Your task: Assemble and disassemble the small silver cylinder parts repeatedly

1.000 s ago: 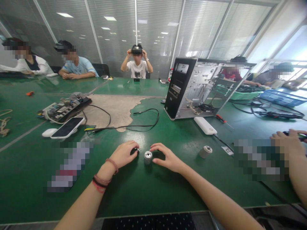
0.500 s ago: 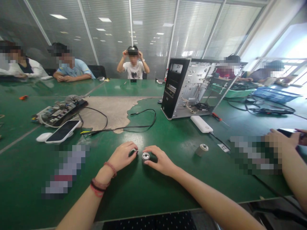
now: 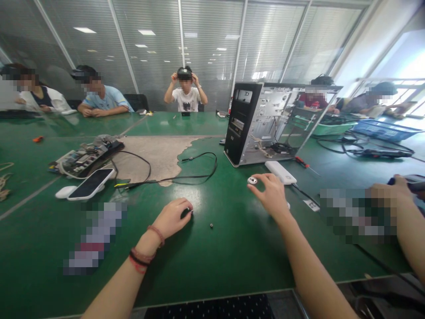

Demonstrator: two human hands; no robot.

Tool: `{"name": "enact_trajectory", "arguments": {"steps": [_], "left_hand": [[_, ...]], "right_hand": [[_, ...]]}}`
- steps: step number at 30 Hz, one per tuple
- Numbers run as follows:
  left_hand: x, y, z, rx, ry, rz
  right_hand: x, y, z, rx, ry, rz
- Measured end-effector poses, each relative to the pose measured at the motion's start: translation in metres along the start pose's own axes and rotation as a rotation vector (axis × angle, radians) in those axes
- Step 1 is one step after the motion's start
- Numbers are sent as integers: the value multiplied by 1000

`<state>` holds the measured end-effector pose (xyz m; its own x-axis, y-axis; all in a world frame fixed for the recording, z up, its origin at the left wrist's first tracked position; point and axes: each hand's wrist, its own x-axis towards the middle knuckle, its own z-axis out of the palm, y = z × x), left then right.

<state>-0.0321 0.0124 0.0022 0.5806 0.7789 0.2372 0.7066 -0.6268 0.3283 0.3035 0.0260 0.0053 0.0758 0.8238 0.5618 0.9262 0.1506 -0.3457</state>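
Note:
My right hand [image 3: 270, 192] pinches a round metal cylinder [image 3: 252, 180] between thumb and fingers, left of the white power bank [image 3: 280, 172]. My left hand [image 3: 174, 215] rests low over the green table [image 3: 199, 266], its thumb and fingers closed around something small and dark that I cannot make out. Between the hands, nearer the left one, a tiny dark round part [image 3: 211, 226] lies on the table. Another metal cylinder [image 3: 288, 205] is almost wholly hidden behind my right wrist.
A computer case [image 3: 259, 124] stands behind my right hand, beside a red screwdriver [image 3: 302, 162]. Circuit boards [image 3: 88, 156], a phone [image 3: 91, 184] and black cables [image 3: 199, 176] lie left. Another person's hands [image 3: 392, 192] are at right; people sit behind.
My right hand has moved right and away from me with the metal cylinder. The tiny dark part now shows where the cylinder was. My left hand has barely moved.

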Motion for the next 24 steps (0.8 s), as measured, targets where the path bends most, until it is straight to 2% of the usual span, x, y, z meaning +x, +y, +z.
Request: {"name": "enact_trajectory", "arguments": {"steps": [5, 10, 15, 22, 24], "left_hand": [[0, 1, 1, 0, -2, -3], [1, 2, 1, 16, -22, -13], [2, 2, 1, 22, -33, -17], [1, 2, 0, 13, -29, -12], [1, 2, 0, 12, -26, -14]], "right_hand": [[-1, 45, -6, -219, -160, 280], [-1, 63, -9, -248, -263, 423], [-1, 60, -4, -274, -302, 422], [-6, 50, 0, -370, -200, 362], [-4, 41, 1, -351, -130, 317]]}}
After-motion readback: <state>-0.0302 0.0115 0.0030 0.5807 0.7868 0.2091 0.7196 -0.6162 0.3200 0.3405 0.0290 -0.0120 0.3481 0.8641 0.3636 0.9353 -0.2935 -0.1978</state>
